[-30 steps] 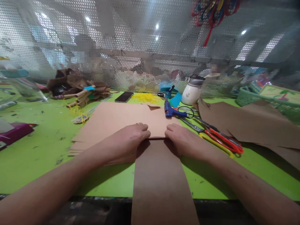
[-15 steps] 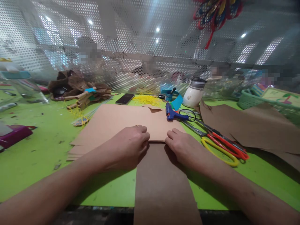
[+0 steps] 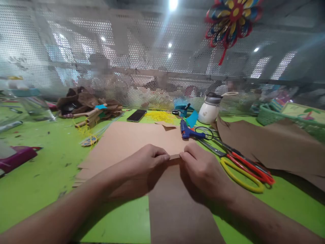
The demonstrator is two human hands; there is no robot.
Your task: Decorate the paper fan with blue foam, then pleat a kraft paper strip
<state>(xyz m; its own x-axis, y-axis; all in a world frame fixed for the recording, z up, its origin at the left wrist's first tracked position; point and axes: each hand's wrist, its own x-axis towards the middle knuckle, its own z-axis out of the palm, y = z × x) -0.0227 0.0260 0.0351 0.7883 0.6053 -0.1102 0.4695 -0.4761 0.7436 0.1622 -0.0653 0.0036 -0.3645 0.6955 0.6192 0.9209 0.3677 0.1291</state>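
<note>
A long strip of brown paper (image 3: 175, 203) runs from the table's front edge up to both hands. Its far end is turned up into a narrow fold between them. My left hand (image 3: 149, 162) pinches the left end of this fold, thumb along its edge. At the right end, my right hand (image 3: 200, 166) is closed on the same fold. Beyond the hands lies a stack of light brown paper sheets (image 3: 127, 137), partly covered by my left hand and forearm.
Right of the stack are a blue glue gun (image 3: 189, 131), yellow-handled scissors (image 3: 241, 178) and red-handled scissors (image 3: 251, 166). Large brown paper (image 3: 266, 145) and a green basket (image 3: 271, 117) lie further right. At the back stand a phone (image 3: 137, 115) and white bottle (image 3: 208, 110).
Both hands have shifted closer together, and the paper's far edge now shows as a narrow raised fold between them. The view has tilted slightly upward.
</note>
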